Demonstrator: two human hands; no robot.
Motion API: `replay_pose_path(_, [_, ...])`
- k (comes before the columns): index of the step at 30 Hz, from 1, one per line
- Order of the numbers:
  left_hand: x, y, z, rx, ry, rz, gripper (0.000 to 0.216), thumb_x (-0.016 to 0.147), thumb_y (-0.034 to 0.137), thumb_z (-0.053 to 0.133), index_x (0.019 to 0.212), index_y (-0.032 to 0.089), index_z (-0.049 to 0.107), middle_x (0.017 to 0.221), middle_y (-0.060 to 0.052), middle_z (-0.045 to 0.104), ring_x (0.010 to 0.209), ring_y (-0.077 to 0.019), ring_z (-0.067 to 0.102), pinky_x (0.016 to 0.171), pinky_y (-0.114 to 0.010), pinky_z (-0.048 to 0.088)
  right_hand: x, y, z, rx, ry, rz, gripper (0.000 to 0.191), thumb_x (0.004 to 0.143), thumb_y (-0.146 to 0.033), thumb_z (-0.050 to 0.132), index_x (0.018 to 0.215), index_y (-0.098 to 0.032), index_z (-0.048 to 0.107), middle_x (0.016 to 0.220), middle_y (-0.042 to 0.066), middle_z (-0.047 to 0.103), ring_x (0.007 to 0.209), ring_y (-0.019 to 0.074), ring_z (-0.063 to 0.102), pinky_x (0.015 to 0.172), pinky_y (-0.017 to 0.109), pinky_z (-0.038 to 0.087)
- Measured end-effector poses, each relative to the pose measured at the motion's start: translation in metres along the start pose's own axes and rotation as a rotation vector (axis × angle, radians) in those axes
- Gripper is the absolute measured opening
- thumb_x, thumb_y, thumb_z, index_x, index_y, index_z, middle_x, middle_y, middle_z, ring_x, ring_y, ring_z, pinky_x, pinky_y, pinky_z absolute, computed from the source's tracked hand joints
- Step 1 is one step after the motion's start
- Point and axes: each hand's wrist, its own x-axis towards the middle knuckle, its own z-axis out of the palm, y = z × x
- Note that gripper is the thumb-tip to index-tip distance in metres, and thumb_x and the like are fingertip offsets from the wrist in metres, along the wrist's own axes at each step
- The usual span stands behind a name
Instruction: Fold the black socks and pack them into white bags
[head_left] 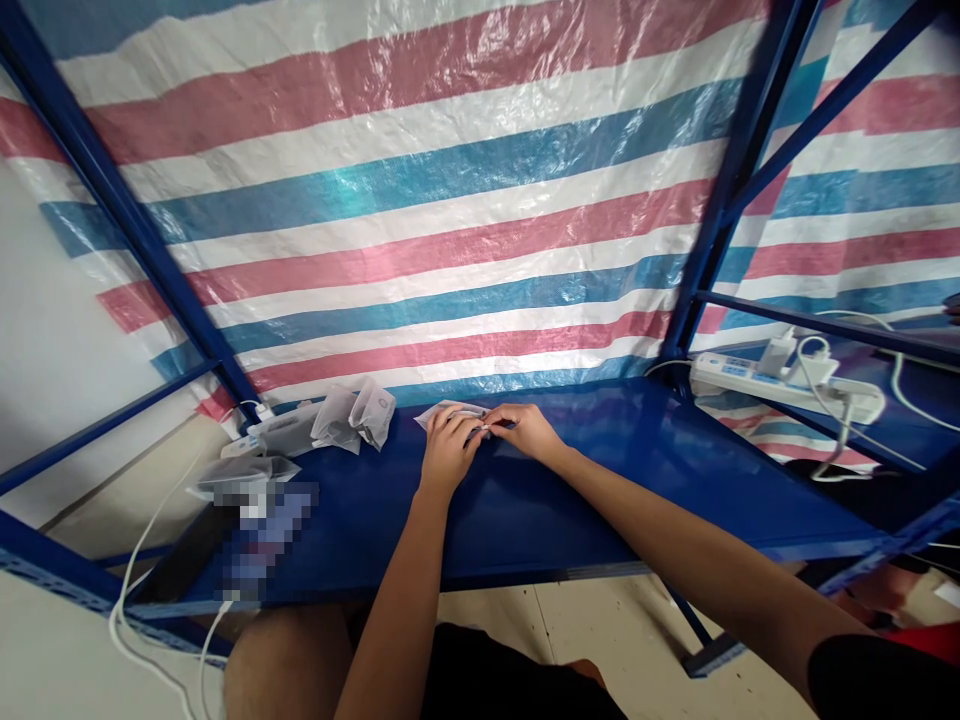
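Note:
Both my hands meet at the far middle of a blue metal shelf [600,480]. My left hand [447,448] is closed, its fingers curled onto a small white packet [450,411] lying on the shelf. My right hand [527,430] pinches a thin small object at the packet's right edge; I cannot make out what it is. The two hands touch each other at the fingertips.
Several crumpled white packets [352,413] lie left of my hands, with more white wrappers [244,472] and a white cable [142,560] at the shelf's left end. A white power strip [780,385] with plugs sits on the neighbouring shelf at right. A striped tarp [450,200] hangs behind.

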Motion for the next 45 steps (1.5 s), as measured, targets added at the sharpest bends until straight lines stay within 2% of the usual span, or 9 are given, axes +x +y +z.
replay_pose_path(6, [0.002,0.0,-0.001,0.044,0.01,0.016,0.021,0.109,0.027,0.057,0.116,0.028,0.077,0.119,-0.005,0.079,0.142,-0.0277,0.059,0.126,-0.051,0.035,0.001,0.0,-0.001,-0.014,0.027,0.002,0.013,0.096,-0.033,0.071,0.095,-0.028,0.082,0.103,0.004,0.084,0.097,0.0263,0.08,0.089,0.038,0.062])
replay_pose_path(14, [0.007,-0.015,-0.005,0.107,0.086,-0.037,0.024,0.108,0.024,0.055,0.116,0.028,0.077,0.127,-0.007,0.074,0.141,-0.0257,0.061,0.131,-0.05,0.03,0.01,-0.005,-0.026,0.107,-0.01,0.041,0.029,0.097,-0.052,0.073,0.092,-0.024,0.076,0.109,0.009,0.081,0.092,0.0257,0.077,0.079,0.038,0.062])
replay_pose_path(21, [-0.004,-0.042,-0.019,0.113,0.155,-0.306,0.028,0.109,0.033,0.052,0.114,0.024,0.078,0.121,-0.011,0.072,0.118,-0.0285,0.069,0.109,-0.044,0.051,0.014,0.016,-0.055,0.193,0.178,0.153,0.039,0.09,-0.062,0.078,0.09,-0.024,0.067,0.119,0.009,0.077,0.098,0.0256,0.074,0.083,0.041,0.064])
replay_pose_path(26, [-0.006,-0.041,-0.015,0.013,0.18,-0.437,0.028,0.11,0.035,0.047,0.115,0.023,0.071,0.126,-0.012,0.07,0.113,-0.0254,0.071,0.095,-0.037,0.057,0.011,0.027,-0.044,0.259,0.15,0.24,0.044,0.09,-0.063,0.078,0.088,-0.023,0.059,0.11,0.007,0.077,0.072,0.0178,0.07,0.067,0.036,0.061])
replay_pose_path(29, [-0.006,-0.042,-0.016,-0.161,0.213,-0.42,0.024,0.11,0.038,0.048,0.116,0.022,0.064,0.129,-0.013,0.071,0.116,-0.0235,0.071,0.095,-0.036,0.059,0.01,0.028,-0.03,0.323,0.146,0.277,0.048,0.088,-0.065,0.079,0.089,-0.024,0.055,0.085,0.001,0.073,0.062,0.017,0.067,0.061,0.034,0.058])
replay_pose_path(31, [-0.005,-0.043,-0.018,-0.22,0.203,-0.456,0.026,0.107,0.041,0.055,0.12,0.021,0.064,0.124,-0.012,0.075,0.107,-0.0229,0.073,0.089,-0.035,0.06,0.01,0.028,-0.022,0.407,0.138,0.307,0.051,0.085,-0.068,0.081,0.088,-0.025,0.054,0.072,-0.003,0.067,0.058,0.0174,0.067,0.06,0.033,0.057])
replay_pose_path(35, [-0.006,-0.039,-0.026,-0.205,0.137,-0.483,0.026,0.105,0.04,0.056,0.112,0.022,0.072,0.108,-0.008,0.08,0.096,-0.0237,0.075,0.087,-0.036,0.059,0.01,0.022,-0.012,0.524,0.136,0.362,0.053,0.08,-0.069,0.084,0.091,-0.024,0.057,0.073,-0.002,0.07,0.06,0.0177,0.068,0.063,0.035,0.061])
replay_pose_path(40, [-0.021,-0.038,-0.055,-0.17,0.21,-0.588,0.03,0.105,0.044,0.053,0.11,0.024,0.075,0.105,-0.006,0.081,0.093,-0.0243,0.075,0.083,-0.034,0.058,0.008,0.017,-0.009,0.577,0.107,0.383,0.051,0.084,-0.067,0.082,0.099,-0.022,0.067,0.099,0.008,0.079,0.084,0.0223,0.076,0.07,0.036,0.066])
replay_pose_path(45, [-0.034,-0.07,-0.123,-0.048,0.05,-0.654,0.031,0.104,0.043,0.05,0.116,0.024,0.072,0.109,-0.006,0.08,0.091,-0.025,0.074,0.087,-0.036,0.058,0.008,0.021,-0.007,0.55,0.035,0.411,0.053,0.084,-0.07,0.082,0.099,-0.021,0.068,0.105,0.01,0.08,0.084,0.0215,0.076,0.066,0.034,0.066])
